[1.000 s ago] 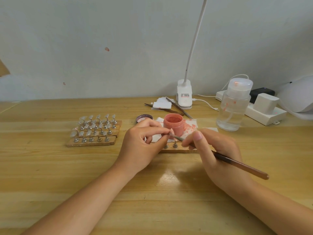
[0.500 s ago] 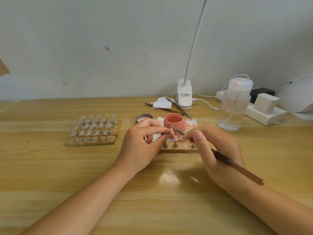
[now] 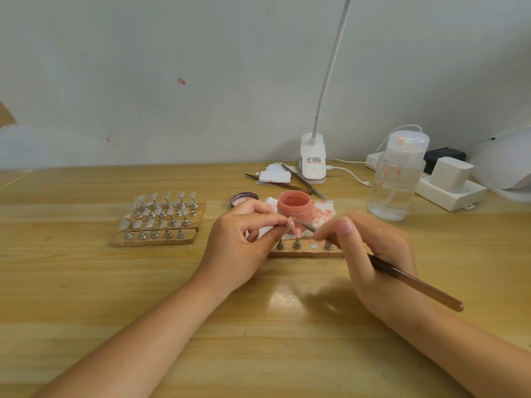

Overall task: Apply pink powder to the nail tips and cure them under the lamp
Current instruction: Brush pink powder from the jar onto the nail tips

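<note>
Far left: wooden rack (image 3: 156, 238) of clear nail tips (image 3: 161, 212) on metal stands, parked well apart, presumably awaiting powder. Left hand (image 3: 244, 245), thumb and forefinger pinched on one pink nail tip (image 3: 293, 226), raised off strip holder (image 3: 306, 252) to steady it. Open pink powder jar (image 3: 293, 206) just behind, within dipping reach. Right hand (image 3: 373, 254), fingers curled round brush (image 3: 413, 284), tip at the nail. Curing lamp (image 3: 505, 162) far right. Wooden desk (image 3: 86, 297), plain pale wall (image 3: 172, 67).

The right hand (image 3: 373, 254) is motion-blurred, so how its fingers sit on the brush (image 3: 413, 284) is anyone's guess, and it covers the right end of the wooden strip (image 3: 304, 252). The white dome (image 3: 505, 162) (far right) and the lamp's arm (image 3: 330, 67) run off frame. Label on the lamp base (image 3: 313, 162) is too tiny to read.
</note>
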Demonstrator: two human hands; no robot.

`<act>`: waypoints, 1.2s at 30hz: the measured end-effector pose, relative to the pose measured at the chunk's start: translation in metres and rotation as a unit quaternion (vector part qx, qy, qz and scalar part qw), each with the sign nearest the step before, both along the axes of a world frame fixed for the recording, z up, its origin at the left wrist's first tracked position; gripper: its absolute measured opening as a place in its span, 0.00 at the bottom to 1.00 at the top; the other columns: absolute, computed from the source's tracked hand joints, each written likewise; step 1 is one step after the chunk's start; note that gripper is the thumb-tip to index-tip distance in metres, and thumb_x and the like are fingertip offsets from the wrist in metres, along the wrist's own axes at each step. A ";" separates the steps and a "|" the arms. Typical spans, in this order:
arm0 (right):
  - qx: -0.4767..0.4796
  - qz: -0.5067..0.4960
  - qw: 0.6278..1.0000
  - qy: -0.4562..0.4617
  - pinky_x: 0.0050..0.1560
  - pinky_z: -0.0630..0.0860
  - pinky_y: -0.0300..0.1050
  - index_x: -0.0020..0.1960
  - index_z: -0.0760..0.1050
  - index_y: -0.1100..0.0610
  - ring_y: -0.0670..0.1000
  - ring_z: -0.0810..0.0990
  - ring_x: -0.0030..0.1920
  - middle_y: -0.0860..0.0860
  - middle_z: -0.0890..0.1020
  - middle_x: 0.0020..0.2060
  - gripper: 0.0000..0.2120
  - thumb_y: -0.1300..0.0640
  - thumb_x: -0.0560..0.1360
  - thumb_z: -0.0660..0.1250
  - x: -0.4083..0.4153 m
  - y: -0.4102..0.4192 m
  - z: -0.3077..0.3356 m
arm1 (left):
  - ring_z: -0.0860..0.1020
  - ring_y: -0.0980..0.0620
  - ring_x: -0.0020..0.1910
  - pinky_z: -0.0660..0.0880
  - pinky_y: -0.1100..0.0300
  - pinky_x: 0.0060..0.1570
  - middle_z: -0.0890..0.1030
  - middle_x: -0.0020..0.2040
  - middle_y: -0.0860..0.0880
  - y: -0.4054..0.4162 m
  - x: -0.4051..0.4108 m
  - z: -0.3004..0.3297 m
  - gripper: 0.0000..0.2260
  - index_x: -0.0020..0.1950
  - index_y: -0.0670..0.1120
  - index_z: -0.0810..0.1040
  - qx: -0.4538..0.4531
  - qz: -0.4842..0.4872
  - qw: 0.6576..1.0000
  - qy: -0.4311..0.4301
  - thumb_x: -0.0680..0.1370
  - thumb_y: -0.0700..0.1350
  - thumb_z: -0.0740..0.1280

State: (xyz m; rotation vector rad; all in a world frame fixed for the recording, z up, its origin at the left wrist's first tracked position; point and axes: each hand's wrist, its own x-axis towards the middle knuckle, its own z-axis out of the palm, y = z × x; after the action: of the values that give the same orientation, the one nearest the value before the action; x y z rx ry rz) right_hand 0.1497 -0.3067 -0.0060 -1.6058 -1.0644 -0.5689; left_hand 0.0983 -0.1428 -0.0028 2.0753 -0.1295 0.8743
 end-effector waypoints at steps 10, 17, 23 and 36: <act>-0.003 0.004 1.000 0.022 0.38 0.71 0.32 0.38 0.79 0.58 0.40 0.78 0.36 0.41 0.78 0.34 0.24 0.47 0.79 0.52 0.002 0.001 -0.001 | 0.66 0.61 0.26 0.63 0.64 0.29 0.77 0.39 0.54 0.001 0.001 -0.001 0.11 0.47 0.50 0.80 0.016 -0.014 1.000 -0.015 0.69 0.37 0.71; 0.007 -0.003 1.000 0.024 0.38 0.70 0.29 0.37 0.78 0.56 0.40 0.78 0.37 0.41 0.78 0.33 0.23 0.47 0.79 0.51 0.000 0.000 0.001 | 0.66 0.62 0.26 0.63 0.66 0.29 0.77 0.39 0.55 0.002 0.001 -0.001 0.11 0.46 0.50 0.80 0.023 -0.018 0.999 -0.012 0.69 0.36 0.71; 0.030 0.039 0.998 0.045 0.35 0.72 0.32 0.34 0.78 0.62 0.43 0.78 0.34 0.50 0.80 0.30 0.27 0.47 0.79 0.51 0.001 0.000 0.000 | 0.67 0.62 0.26 0.62 0.71 0.29 0.78 0.39 0.55 0.002 0.003 -0.003 0.10 0.46 0.49 0.81 0.017 -0.024 0.999 -0.019 0.69 0.36 0.71; 0.018 0.036 0.995 0.090 0.37 0.74 0.35 0.35 0.78 0.60 0.44 0.79 0.35 0.47 0.80 0.32 0.23 0.49 0.78 0.53 -0.001 0.001 0.000 | 0.69 0.65 0.27 0.62 0.72 0.29 0.78 0.40 0.57 0.002 0.004 -0.003 0.11 0.46 0.52 0.80 0.010 -0.036 0.999 -0.039 0.69 0.37 0.70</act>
State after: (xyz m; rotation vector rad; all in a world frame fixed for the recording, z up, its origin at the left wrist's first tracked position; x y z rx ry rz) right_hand 0.1485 -0.3062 -0.0056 -1.5497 -0.9686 -0.3854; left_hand 0.1020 -0.1405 -0.0056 2.0432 -0.2545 0.9143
